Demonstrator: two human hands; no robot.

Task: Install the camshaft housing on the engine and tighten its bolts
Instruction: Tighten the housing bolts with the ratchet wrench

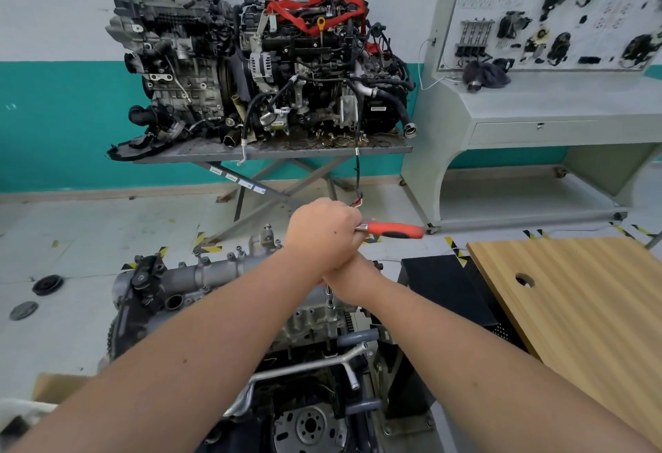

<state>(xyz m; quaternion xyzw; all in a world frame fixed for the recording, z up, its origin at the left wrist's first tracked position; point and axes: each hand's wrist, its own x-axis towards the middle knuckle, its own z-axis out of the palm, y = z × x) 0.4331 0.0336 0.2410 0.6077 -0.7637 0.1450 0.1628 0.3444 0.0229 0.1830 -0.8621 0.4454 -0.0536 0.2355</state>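
Both your hands are up on the ratchet right now. Your left hand is clenched over the head end of the tool, and your right hand sits just beneath it, touching it; its fingers are hidden, so you cannot tell from here what they grasp. It looks likely they steady the extension, the thin steel bar dropping straight down to a bolt.

The camshaft housing is already seated on top of the engine, which stands in its stand at the near middle of the floor, just left of the wooden bench. So you're in the tightening stage, judging by the bolt heads standing along the housing's far edge.

Handling-wise: that housing is cast aluminium, stiff but brittle at its thin flanges, and probably heavy enough to want two hands at its ends if you ever lift it. Its threads sit in soft metal, so pull smoothly and don't jerk. The red handle is rubbery and grippy; take it out near its free end for leverage, which nobody is holding at present. Keep the extension upright, because a tilted socket can slip off and round the bolt. The bar itself is smooth, possibly oily steel.

Behind, two other engines rest on a lift table.
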